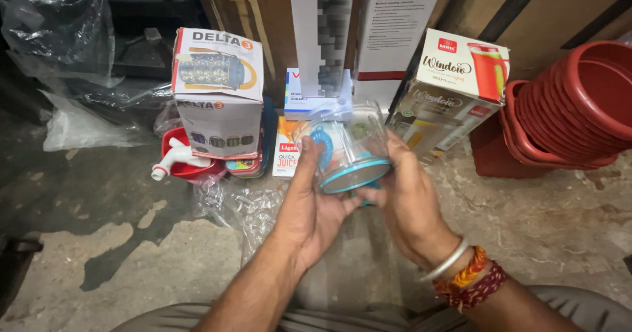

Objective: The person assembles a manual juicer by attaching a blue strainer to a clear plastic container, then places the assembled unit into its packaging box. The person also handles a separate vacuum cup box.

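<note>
Clear jar point(349, 149) tilted, blue-rimmed end down-right, both hands gripping.

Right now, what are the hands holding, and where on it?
Both hands hold a clear plastic container with a teal rim: left hand along its side, right hand on the opposite side.

Overall light: you have moderate, even light in the middle, fading towards the edges.
Source: it seems to fall from above and in front of you; no lamp shows.
Dark zone: your upper left corner behind the crumpled plastic sheet point(56, 26) is nearly black.
Glare: soft white sheen on the clear jar point(345, 144) and on the glossy boxes point(217, 92).
Shadows: faint and diffuse on the concrete floor point(131, 253).
Blur: the jar looks slightly smeared; your forearms at the bottom are soft.
Distortion: wide-angle stretch at the edges, with the red tubs point(579, 102) bulging at your right.
</note>
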